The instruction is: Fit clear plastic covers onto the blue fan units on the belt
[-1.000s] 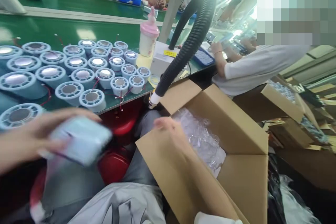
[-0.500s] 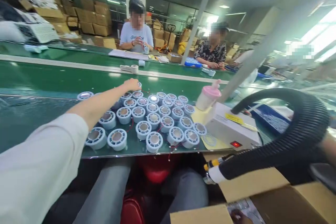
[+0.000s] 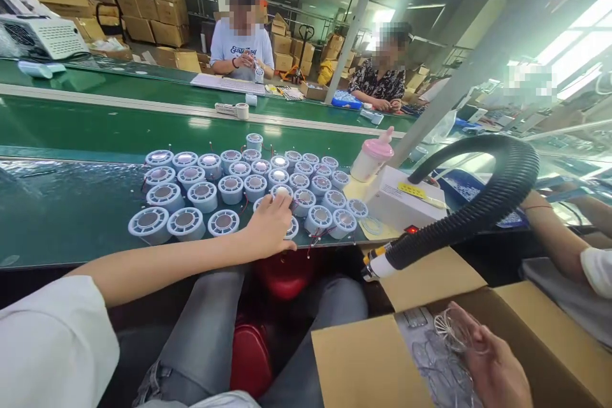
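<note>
My left hand point(image 3: 270, 224) is at the front row of round light-blue housings, its fingers and thumb closed around one housing point(image 3: 291, 228) that it mostly covers. The other housings point(image 3: 185, 223) stand in rows on the table, each with a silvery disc in a spoked top; thin red wires trail from some. Over the open cardboard box point(image 3: 368, 363) at lower right, my right hand point(image 3: 497, 357) grips a clear spoked plastic piece point(image 3: 448, 328). More clear plastic pieces point(image 3: 435, 357) lie in the box beneath it.
Right of the housings are a pink-lidded bottle point(image 3: 373, 156) and a white machine point(image 3: 406, 197) with a lit red switch. A black ribbed hose point(image 3: 507, 185) arches from it toward the box. Across the green conveyor point(image 3: 95, 118) sit two people; another person's arm point(image 3: 554, 223) shows at right.
My left hand has come back from the far end of the rows to the front row; a housing stands where it was. My right hand has risen in the box with the clear piece.
</note>
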Available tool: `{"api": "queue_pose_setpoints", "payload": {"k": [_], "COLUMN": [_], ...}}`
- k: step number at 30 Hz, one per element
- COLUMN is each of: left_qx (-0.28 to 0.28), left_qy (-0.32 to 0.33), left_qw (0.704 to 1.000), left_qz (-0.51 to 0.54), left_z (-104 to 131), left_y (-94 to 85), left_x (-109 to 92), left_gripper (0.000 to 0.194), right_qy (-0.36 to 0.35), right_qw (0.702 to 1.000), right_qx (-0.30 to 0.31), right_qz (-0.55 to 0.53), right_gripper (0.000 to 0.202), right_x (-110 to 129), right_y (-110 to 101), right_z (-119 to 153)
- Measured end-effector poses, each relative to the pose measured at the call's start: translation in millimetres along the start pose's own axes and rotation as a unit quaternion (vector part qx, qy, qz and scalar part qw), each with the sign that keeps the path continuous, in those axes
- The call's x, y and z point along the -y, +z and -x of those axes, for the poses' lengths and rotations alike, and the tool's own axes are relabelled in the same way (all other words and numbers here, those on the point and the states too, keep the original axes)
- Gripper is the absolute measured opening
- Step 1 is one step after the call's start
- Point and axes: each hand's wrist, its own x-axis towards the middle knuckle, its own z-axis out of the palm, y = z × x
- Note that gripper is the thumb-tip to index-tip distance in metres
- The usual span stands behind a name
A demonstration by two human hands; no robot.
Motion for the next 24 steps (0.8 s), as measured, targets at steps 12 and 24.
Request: {"api": "queue_pose_setpoints", "payload": {"k": [12,24], "left_qx": [0.280,0.200], "left_qy": [-0.184,-0.026], "left_qw": [0.621,0.798], "left_qz": [0.709,0.567], "left_z": [67,78], "left_y": [-16.2,-8.4], "left_x": [-16,-33], "left_gripper": [0.038,0.030], "right_qy": [-0.362,-0.260], "right_qw": [0.820,0.822], "right_qx": [0.302,0.376], "right_qz": [0.324,0.340], "right_gripper": [0.043,0.009], "right_x": [47,64], "right_y": [152,197], "right_z": [143,159]}}
